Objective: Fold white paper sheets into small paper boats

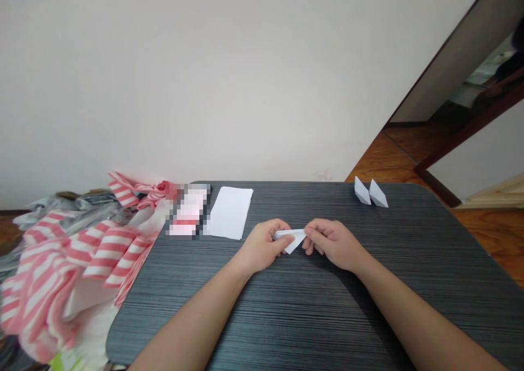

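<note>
I'm holding the folded paper [290,239] between my left hand [261,245] and right hand [333,244]. Both are clamping its ends, with a corner poking out below, between them.

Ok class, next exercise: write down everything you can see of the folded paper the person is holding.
The folded paper is white, smooth and thin-looking, creased into a narrow strip with a pointed flap angled downward. It lies roughly level, pinched from both sides by the left hand and right hand, whose fingers hide much of it, so its full shape cannot be told. It is held over the middle of the dark striped table; whether it touches the table cannot be told.
</note>
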A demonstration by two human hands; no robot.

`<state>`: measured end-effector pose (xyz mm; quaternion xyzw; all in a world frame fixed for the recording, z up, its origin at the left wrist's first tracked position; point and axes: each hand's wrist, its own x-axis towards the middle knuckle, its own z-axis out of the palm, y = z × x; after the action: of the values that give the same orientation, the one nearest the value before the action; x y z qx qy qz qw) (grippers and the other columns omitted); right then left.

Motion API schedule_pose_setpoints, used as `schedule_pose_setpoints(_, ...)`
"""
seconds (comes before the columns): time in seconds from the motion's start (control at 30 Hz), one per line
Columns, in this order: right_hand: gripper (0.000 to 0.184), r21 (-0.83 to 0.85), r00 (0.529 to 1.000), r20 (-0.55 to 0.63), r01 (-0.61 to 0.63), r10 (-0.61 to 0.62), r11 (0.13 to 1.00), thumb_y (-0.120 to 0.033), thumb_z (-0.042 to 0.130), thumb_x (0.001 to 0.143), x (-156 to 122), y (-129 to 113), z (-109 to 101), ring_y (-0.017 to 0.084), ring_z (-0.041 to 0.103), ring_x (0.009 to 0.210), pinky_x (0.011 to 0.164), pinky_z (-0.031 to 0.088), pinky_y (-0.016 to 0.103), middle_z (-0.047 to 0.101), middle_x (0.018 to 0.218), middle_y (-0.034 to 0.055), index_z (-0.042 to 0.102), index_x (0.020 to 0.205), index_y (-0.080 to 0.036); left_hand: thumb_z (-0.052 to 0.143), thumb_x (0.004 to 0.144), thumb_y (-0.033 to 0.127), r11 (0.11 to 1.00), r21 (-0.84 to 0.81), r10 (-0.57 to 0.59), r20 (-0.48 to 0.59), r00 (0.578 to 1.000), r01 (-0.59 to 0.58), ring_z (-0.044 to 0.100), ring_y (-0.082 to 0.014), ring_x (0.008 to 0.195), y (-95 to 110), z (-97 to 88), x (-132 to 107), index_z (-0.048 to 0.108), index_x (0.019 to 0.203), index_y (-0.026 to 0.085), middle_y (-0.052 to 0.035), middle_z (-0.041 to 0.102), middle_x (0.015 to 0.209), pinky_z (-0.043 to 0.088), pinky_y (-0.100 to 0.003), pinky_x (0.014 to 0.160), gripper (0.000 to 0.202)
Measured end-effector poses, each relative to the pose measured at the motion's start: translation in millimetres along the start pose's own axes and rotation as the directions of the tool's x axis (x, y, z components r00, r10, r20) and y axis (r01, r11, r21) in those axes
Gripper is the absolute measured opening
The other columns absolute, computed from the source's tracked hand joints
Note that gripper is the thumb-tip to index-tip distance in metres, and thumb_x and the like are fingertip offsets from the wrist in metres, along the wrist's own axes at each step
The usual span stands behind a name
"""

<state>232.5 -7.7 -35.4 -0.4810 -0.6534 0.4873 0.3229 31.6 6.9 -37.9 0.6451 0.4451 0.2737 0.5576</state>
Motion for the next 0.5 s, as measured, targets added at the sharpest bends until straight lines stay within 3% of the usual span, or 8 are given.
schedule_pose_setpoints(0.27,0.025,-0.078,0.999,-0.015,0.032,-0.033,0.996,-0.030,0.047,0.091,0,-1,0,0.012,0.063,0.054,0.055,0.047,0.023,0.067,0.064,0.0023,0.059,0.073,-0.017,0.056,0.079,0.033,0.993,0.109,0.042,-0.008,0.999,-0.041,0.051,-0.0095,0.056,2,-0.1,0,0.062,0.086,0.015,-0.0001,0.059,0.068,0.036,-0.020,0.052,0.020)
schedule_pose_setpoints(0.5,0.024,-0.127,0.998,0.018,0.054,-0.053,0.990,-0.028,0.048,0.090,-1,-6,2,0.013,0.064,0.055,0.055,0.048,0.023,0.067,0.062,0.0015,0.061,0.074,-0.017,0.049,0.085,0.042,0.987,0.121,0.105,0.050,0.993,-0.110,0.052,-0.0120,0.064,11,0.2,-2,0.067,0.084,0.014,-0.0028,0.063,0.072,0.037,-0.021,0.057,0.033)
